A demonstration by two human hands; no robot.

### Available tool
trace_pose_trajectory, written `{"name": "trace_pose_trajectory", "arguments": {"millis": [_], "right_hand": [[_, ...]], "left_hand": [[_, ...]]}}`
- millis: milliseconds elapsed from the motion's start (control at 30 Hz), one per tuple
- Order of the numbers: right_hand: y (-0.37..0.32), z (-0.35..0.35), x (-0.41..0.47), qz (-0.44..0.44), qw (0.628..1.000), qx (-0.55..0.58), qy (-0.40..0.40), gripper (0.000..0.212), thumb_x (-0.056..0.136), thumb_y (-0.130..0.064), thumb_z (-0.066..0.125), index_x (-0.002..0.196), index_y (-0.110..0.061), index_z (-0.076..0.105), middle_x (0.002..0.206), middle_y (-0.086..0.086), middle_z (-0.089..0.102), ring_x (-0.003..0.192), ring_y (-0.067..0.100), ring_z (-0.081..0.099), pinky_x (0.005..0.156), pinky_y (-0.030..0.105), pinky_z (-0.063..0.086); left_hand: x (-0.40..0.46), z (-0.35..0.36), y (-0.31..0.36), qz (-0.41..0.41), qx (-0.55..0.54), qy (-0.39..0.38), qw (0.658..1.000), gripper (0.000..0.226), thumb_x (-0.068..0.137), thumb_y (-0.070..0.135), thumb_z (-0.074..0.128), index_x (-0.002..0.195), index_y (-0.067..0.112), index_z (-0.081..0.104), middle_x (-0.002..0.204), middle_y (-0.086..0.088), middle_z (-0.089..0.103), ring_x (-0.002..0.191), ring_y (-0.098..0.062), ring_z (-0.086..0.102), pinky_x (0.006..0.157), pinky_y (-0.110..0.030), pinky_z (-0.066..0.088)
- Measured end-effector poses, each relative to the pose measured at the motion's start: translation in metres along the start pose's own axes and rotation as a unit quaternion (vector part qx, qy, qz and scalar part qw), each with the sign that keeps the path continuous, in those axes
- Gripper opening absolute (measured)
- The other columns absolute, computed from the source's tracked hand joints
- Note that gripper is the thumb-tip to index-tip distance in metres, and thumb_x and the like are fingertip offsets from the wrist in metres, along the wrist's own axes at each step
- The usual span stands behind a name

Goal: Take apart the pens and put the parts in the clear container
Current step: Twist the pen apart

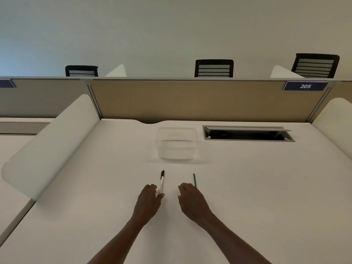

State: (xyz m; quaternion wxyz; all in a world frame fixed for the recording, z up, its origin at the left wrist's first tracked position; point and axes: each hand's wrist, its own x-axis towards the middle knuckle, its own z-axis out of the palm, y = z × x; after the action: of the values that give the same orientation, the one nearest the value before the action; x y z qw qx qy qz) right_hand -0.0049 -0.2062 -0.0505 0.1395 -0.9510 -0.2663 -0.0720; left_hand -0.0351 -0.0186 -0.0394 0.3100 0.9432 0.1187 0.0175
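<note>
A white pen with a black cap (162, 181) lies on the white desk (247, 187), pointing away from me. My left hand (149, 200) rests at its near end, which sits between the thumb and curled fingers. A thin dark pen (194, 179) lies parallel to it on the right. Its near end disappears behind the fingers of my right hand (191, 198), which is palm down, so the grip is hidden. The clear container (177, 143) stands empty just beyond both pens, in the middle of the desk.
An open cable hatch (247, 134) is sunk into the desk to the right of the container. A tan partition (190, 100) closes the back, and white curved dividers (53, 145) flank both sides. Chairs show behind the partition.
</note>
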Motion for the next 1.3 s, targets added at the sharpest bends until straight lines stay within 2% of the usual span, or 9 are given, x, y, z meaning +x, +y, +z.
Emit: {"name": "trace_pose_trajectory", "arguments": {"millis": [367,600,700,800,867,933,1000,1133,1300], "right_hand": [[-0.001,0.008,-0.005,-0.024,0.997,-0.022,-0.068,0.020,0.090,-0.019,0.048,0.102,-0.009,0.060,0.112,0.007,0.059,0.097,0.027,0.059,0.074,0.039,0.052],[0.000,0.009,-0.010,-0.026,0.997,-0.009,-0.068,0.029,0.092,-0.019,0.046,0.115,-0.006,0.058,0.127,0.012,0.056,0.112,0.030,0.056,0.086,0.040,0.052],[-0.003,0.004,-0.011,0.004,0.995,0.032,-0.092,0.038,0.096,-0.023,0.044,0.127,-0.005,0.053,0.141,0.011,0.048,0.127,0.029,0.046,0.099,0.040,0.045],[-0.007,0.000,-0.008,0.049,0.991,0.091,-0.082,0.039,0.099,-0.030,0.042,0.130,-0.008,0.052,0.136,0.005,0.051,0.125,0.023,0.046,0.097,0.036,0.044],[-0.012,-0.005,-0.003,0.068,0.986,0.130,-0.076,0.034,0.100,-0.031,0.041,0.122,-0.010,0.056,0.123,0.004,0.057,0.115,0.020,0.049,0.091,0.036,0.046],[-0.017,-0.012,0.004,0.089,0.977,0.174,-0.089,0.029,0.100,-0.032,0.040,0.094,-0.012,0.060,0.100,0.005,0.061,0.094,0.021,0.054,0.081,0.037,0.047],[-0.020,-0.022,0.013,0.118,0.953,0.251,-0.119,0.039,0.100,-0.032,0.040,0.074,-0.009,0.056,0.080,0.007,0.064,0.076,0.023,0.056,0.072,0.037,0.048],[-0.027,-0.050,0.028,0.201,0.843,0.464,-0.184,0.039,0.100,-0.032,0.039,0.087,-0.006,0.067,0.083,0.009,0.074,0.064,0.019,0.064,0.059,0.028,0.050],[-0.029,-0.072,0.032,0.213,0.753,0.579,-0.228,0.040,0.100,-0.035,0.041,0.092,-0.006,0.067,0.084,0.012,0.072,0.065,0.021,0.062,0.058,0.027,0.045]], "left_hand": [[0.004,0.003,0.003,-0.081,-0.010,0.030,0.996,0.029,0.083,0.035,0.069,0.103,0.015,0.064,0.096,0.001,0.069,0.087,-0.020,0.066,0.082,-0.034,0.051],[0.008,0.004,0.018,-0.094,0.002,0.016,0.995,0.011,0.084,0.022,0.062,0.084,0.015,0.071,0.080,0.002,0.071,0.079,-0.019,0.066,0.072,-0.029,0.050],[0.004,0.005,0.023,-0.132,-0.107,0.012,0.985,0.008,0.087,0.021,0.066,0.086,0.015,0.071,0.075,0.006,0.069,0.067,-0.016,0.067,0.068,-0.030,0.054],[0.001,0.007,0.027,-0.176,-0.231,0.012,0.957,0.006,0.087,0.022,0.069,0.091,0.017,0.070,0.083,0.003,0.071,0.079,-0.020,0.070,0.069,-0.032,0.057],[0.004,0.008,0.025,-0.188,-0.288,0.010,0.939,0.005,0.089,0.022,0.066,0.090,0.019,0.070,0.086,-0.002,0.073,0.085,-0.023,0.070,0.082,-0.041,0.058],[0.007,0.006,0.026,-0.193,-0.338,0.007,0.921,0.010,0.091,0.019,0.063,0.087,0.014,0.071,0.082,-0.006,0.072,0.079,-0.023,0.069,0.085,-0.044,0.058],[0.007,0.000,0.032,-0.191,-0.396,0.013,0.898,0.016,0.093,0.014,0.060,0.084,0.005,0.070,0.075,-0.010,0.067,0.071,-0.023,0.065,0.082,-0.042,0.059],[0.005,-0.016,0.046,-0.167,-0.481,0.016,0.860,0.025,0.097,0.007,0.052,0.082,-0.009,0.064,0.070,-0.014,0.061,0.068,-0.025,0.060,0.078,-0.038,0.057],[0.001,-0.030,0.061,-0.149,-0.540,0.007,0.828,0.027,0.098,0.009,0.050,0.087,-0.014,0.061,0.074,-0.018,0.059,0.072,-0.028,0.054,0.073,-0.040,0.048]]}}
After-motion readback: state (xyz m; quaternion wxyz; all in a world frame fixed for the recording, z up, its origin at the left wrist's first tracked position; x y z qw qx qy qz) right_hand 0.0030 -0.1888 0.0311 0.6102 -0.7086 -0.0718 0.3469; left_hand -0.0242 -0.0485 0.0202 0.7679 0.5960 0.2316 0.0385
